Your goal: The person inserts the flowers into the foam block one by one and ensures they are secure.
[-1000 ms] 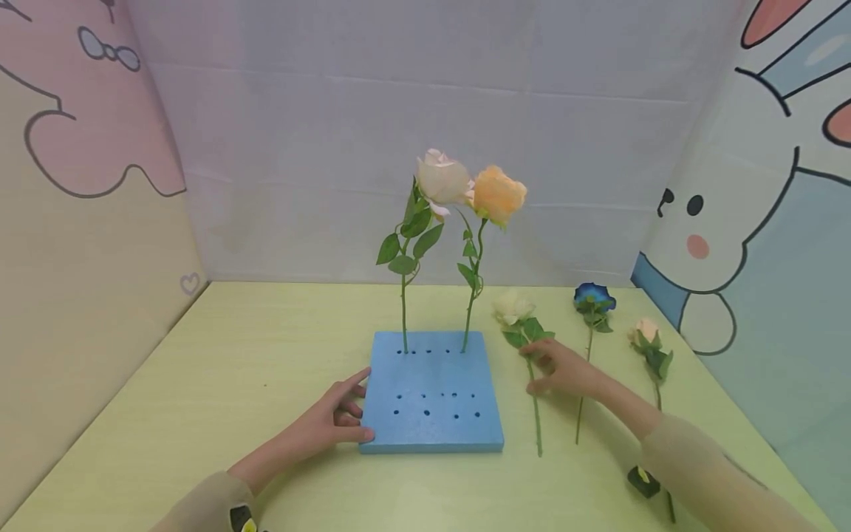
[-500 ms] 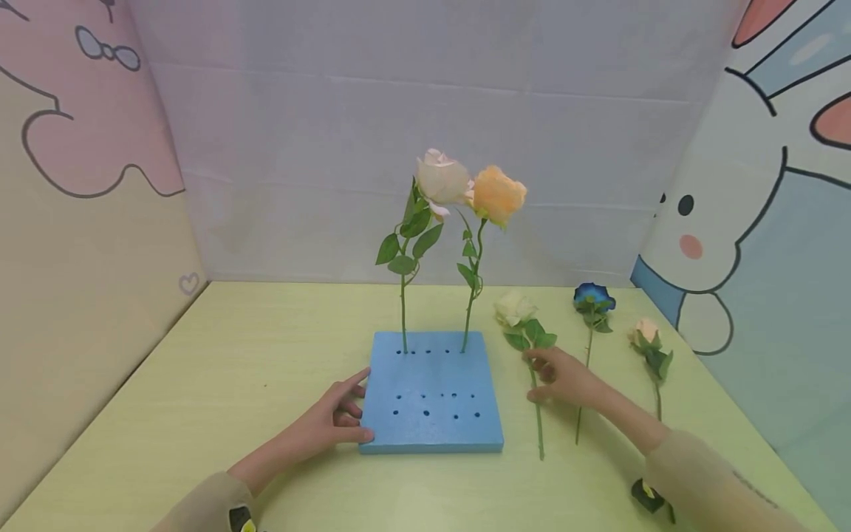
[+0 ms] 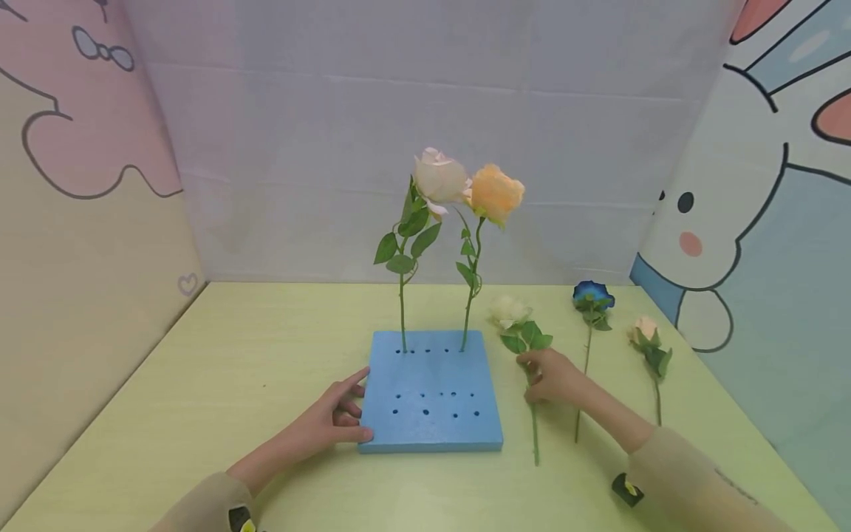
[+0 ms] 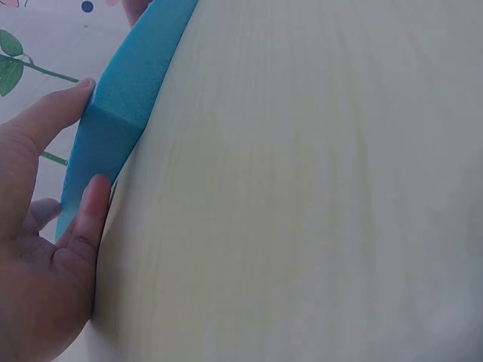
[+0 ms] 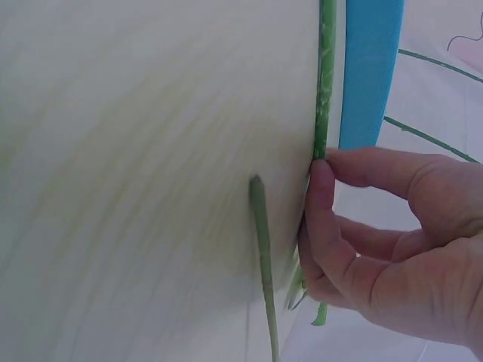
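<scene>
In the head view, a blue board (image 3: pixel 432 434) with rows of small holes lies flat at mid-table. My left hand (image 3: pixel 329 420) rests against its left side, fingers loosely spread along the edge and thumb at the near corner; the left wrist view shows fingertips touching the board's side (image 4: pixel 124 87). Right of the board, a white rose (image 3: pixel 510 312) lies on the table. My right hand (image 3: pixel 561 378) pinches its green stem (image 5: pixel 325 75) between thumb and fingertips, below the leaves. A pale pink rose (image 3: pixel 440 177) and an orange rose (image 3: pixel 495 193) stand upright in the board's back row.
A blue rose (image 3: pixel 593 297) lies right of my right hand, its stem passing beneath the forearm. Farther right lies a peach rose (image 3: pixel 645 336), the lower stem hidden by my sleeve (image 3: pixel 671 465). A pale backdrop (image 3: pixel 299 185) rises behind the table.
My right hand has closed on the white rose's stem. The white rose has shifted slightly toward me. My left hand and the board stay in place.
</scene>
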Available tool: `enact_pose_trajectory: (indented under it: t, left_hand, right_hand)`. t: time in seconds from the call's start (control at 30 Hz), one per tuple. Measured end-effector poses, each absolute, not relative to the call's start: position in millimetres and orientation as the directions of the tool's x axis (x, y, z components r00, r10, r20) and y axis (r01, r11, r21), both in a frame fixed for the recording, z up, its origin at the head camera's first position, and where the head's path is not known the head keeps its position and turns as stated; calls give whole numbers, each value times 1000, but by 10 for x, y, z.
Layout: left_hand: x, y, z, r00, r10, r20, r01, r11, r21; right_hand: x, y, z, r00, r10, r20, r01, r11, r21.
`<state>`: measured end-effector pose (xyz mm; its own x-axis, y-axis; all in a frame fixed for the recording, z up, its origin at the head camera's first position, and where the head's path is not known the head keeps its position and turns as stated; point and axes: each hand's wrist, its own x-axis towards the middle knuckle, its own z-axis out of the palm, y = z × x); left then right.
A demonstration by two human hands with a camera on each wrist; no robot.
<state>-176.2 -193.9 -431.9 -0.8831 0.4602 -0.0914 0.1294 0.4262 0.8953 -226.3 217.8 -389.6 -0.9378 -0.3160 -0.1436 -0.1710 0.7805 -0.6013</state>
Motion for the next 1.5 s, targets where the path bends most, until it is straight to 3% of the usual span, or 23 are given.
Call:
enact_pose_trajectory:
  t: [0.3, 0.5, 0.87, 1.1, 1.5]
  left_hand:
    - [-1748, -1934, -4307, -885, 454, -101, 115, 424, 898]
    - [-1742, -1936, -4309, -885, 456, -96, 117, 417, 901]
    - [-1751, -1948, -4318, -885, 456, -93, 125, 426, 896]
    - [-1749, -1936, -4300, -888, 448, -104, 112, 431, 895]
    - [-1750, -1928, -4297, -889, 447, -103, 117, 439, 891]
  right_hand:
    - [-2310, 2191, -3915, -972, -186, -144, -73, 821, -567]
    - [-2321, 2215, -3876, -969, -205, -141, -90, 815, -573]
    - [-2326, 2351, -3877, -962, -220, -163, -27, 669, -743]
    - [-2329, 2395, -3896, -961, -232, -152, -36, 648, -761]
    - [-2328, 2447, -3886, -916, -289, -279, 50, 607, -793]
